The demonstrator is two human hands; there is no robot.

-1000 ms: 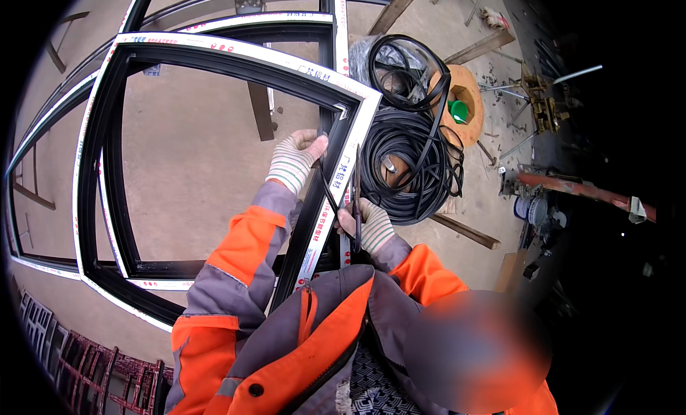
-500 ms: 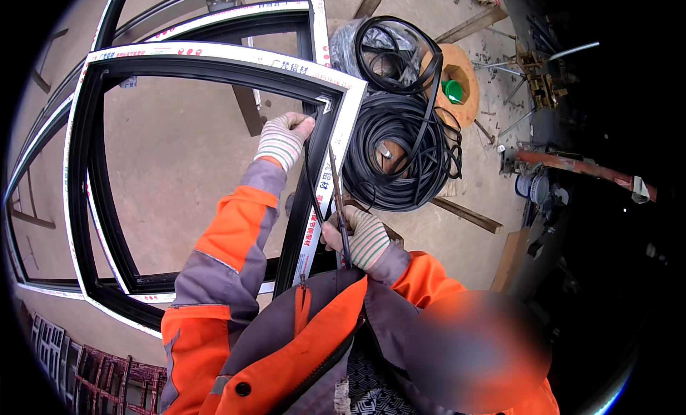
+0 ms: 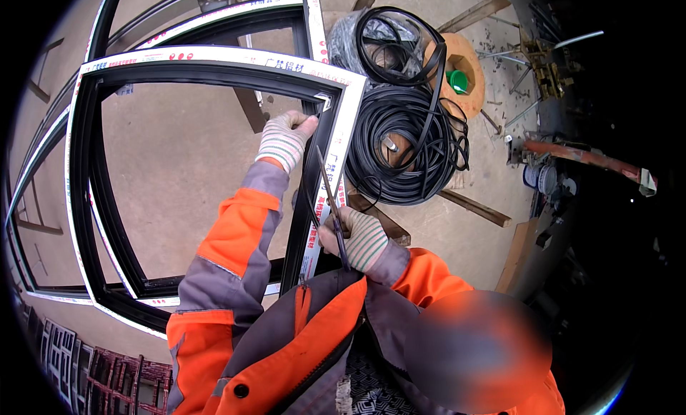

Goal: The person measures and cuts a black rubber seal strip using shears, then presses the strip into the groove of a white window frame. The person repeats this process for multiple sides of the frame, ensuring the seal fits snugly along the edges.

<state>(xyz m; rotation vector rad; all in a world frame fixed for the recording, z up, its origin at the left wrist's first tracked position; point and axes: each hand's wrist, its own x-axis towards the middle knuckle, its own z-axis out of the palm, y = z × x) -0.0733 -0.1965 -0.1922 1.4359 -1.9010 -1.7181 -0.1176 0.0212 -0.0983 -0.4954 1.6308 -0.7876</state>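
Note:
My left hand (image 3: 284, 140), in a striped knit glove, pinches at the inner edge of a black window frame (image 3: 355, 104), just below its upper right corner. From those fingers a thin black rubber strip (image 3: 309, 190) runs down along the frame's right side toward my other hand. My right hand (image 3: 363, 240), gloved alike, is closed around dark, long-bladed scissors (image 3: 341, 247) over that same side. The blades point up and stand apart. My left fingertips partly hide the strip's upper end. White printed film covers the frame's face.
Right of the frame lie a large coil of black rubber strip (image 3: 364, 147) and a smaller coil (image 3: 368, 61) on clear plastic. Beyond them is an orange spool (image 3: 471, 61) with a green container (image 3: 456, 81). Other frames (image 3: 236, 9) lie beneath. Wooden beams (image 3: 475, 208) cross the floor at right.
The scissor blades have spread apart and swung slightly left toward the strip. My right hand has shifted a little. My left hand keeps its pinch near the corner.

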